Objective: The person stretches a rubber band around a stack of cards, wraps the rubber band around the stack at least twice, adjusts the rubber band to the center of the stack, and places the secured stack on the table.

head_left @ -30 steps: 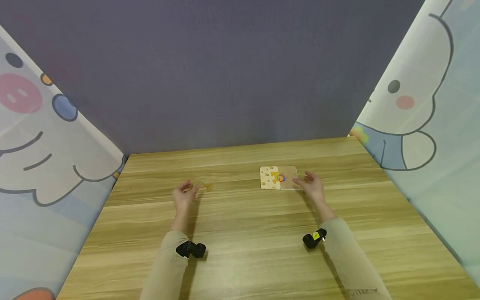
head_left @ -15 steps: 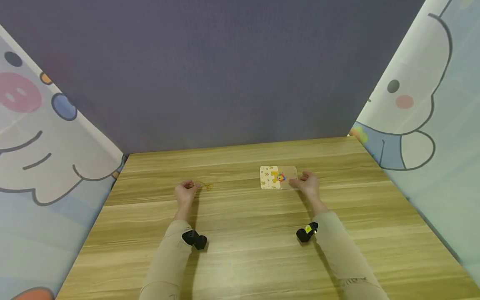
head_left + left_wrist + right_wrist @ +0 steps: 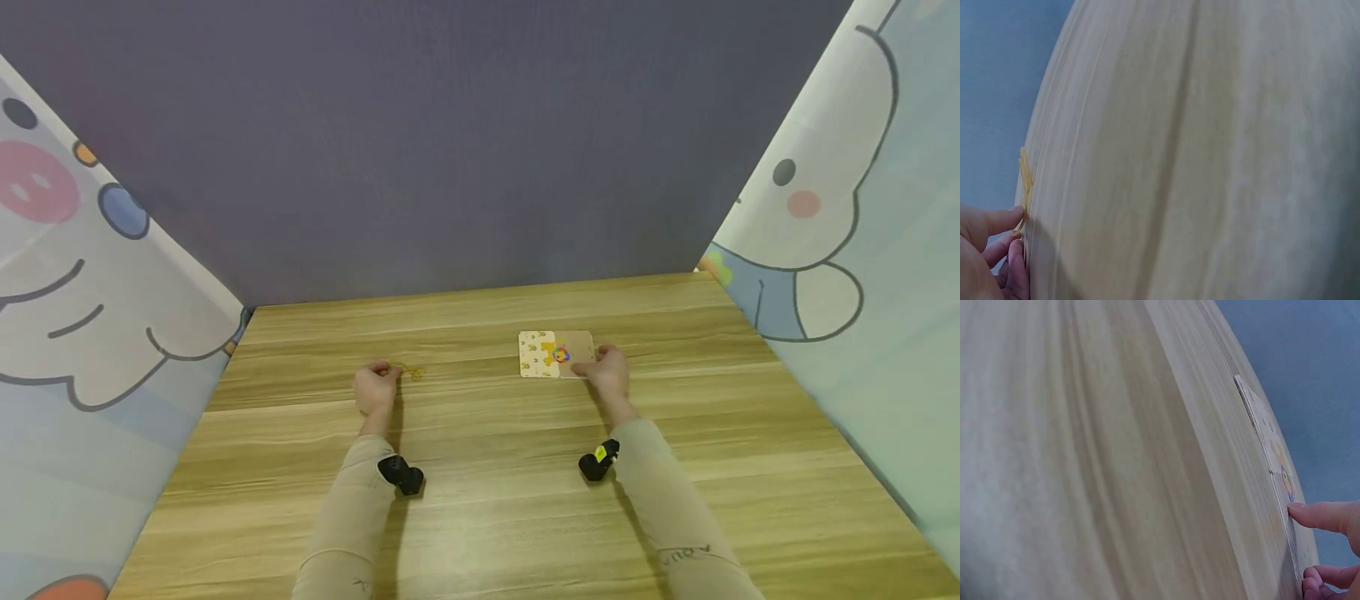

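Lying flat just right of the middle of the frame, a booklet (image 3: pixel 556 354) shows a cream left part with small yellow figures, a plain brown right part, and a round, colourful print where the two meet. The right hand (image 3: pixel 611 375) is at its right end: the thumb presses on the brown face and the other fingers curl in at the edge, pinching it. Left of centre, well apart from the booklet, a thin yellow band (image 3: pixel 1027 182) lies loosely looped, one end pinched between the thumb and fingers of the left hand (image 3: pixel 377 388). Both hands reach in from the bottom of the frame in beige sleeves (image 3: pixel 667 500), the right one bearing dark lettering too small to read. A small black camera (image 3: pixel 401 475) sits at the inner side of the left cuff, and another black camera (image 3: pixel 598 461) with a yellow patch at the right. Beneath everything spreads a wood-grained desk (image 3: pixel 480 442), and behind it a dark grey wall (image 3: pixel 480 150) fills the upper middle. A printed cloth (image 3: pixel 90 267) with a pink-snouted cartoon animal hangs at the left edge; a pale cloth (image 3: pixel 847 208) with a white, pink-cheeked one hangs at the right.
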{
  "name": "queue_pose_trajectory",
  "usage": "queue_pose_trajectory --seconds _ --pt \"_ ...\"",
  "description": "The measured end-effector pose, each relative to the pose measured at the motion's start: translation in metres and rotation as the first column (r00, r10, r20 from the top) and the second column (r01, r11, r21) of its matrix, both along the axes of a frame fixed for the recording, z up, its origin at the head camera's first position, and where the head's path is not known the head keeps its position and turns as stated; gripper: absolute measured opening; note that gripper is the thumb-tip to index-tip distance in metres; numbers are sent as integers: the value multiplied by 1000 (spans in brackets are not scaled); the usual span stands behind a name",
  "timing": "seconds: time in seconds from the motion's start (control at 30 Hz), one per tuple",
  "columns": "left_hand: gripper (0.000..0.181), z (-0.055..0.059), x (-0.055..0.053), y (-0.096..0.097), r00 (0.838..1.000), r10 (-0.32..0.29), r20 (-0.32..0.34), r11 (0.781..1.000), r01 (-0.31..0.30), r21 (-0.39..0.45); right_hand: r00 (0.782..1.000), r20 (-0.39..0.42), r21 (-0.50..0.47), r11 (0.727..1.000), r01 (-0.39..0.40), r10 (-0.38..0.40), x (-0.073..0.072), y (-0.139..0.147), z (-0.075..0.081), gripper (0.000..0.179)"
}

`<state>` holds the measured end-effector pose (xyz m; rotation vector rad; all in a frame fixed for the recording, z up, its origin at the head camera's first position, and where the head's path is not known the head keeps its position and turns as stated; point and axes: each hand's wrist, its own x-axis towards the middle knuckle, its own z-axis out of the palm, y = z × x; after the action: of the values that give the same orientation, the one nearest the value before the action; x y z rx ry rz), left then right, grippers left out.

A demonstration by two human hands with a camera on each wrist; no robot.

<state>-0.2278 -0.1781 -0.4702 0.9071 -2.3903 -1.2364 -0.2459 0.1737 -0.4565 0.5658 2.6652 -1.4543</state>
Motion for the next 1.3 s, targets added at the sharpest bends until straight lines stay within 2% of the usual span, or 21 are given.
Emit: queue_pose_trajectory --seconds 0.2,0.6,0.87,1.03,1.13,1.2,1.3 --pt "18 0 -2 1 999 46 8 998 -46 -34 1000 3 38 999 5 -6 0 -4 1 61" --pt "14 0 -2 0 999 39 4 997 -39 -61 997 74 52 999 -5 1 -6 -5 12 50" --pt "12 1 3 -1 998 32 -50 999 -34 -22 998 52 84 996 -23 19 -3 -6 10 39" --pt "13 4 7 -2 995 -5 -97 999 8 39 1000 11 63 998 -26 25 -2 -8 7 35" --pt "14 6 9 -3 989 -26 -145 990 45 130 999 -18 72 997 -41 43 -2 -8 4 34" --pt "15 7 9 -3 982 -27 -185 975 66 210 998 -37 76 996 -53 56 -1 -7 2 36" --pt "17 11 11 -2 980 -10 -199 931 82 357 996 -62 97 993 -65 71 -1 -5 0 47"
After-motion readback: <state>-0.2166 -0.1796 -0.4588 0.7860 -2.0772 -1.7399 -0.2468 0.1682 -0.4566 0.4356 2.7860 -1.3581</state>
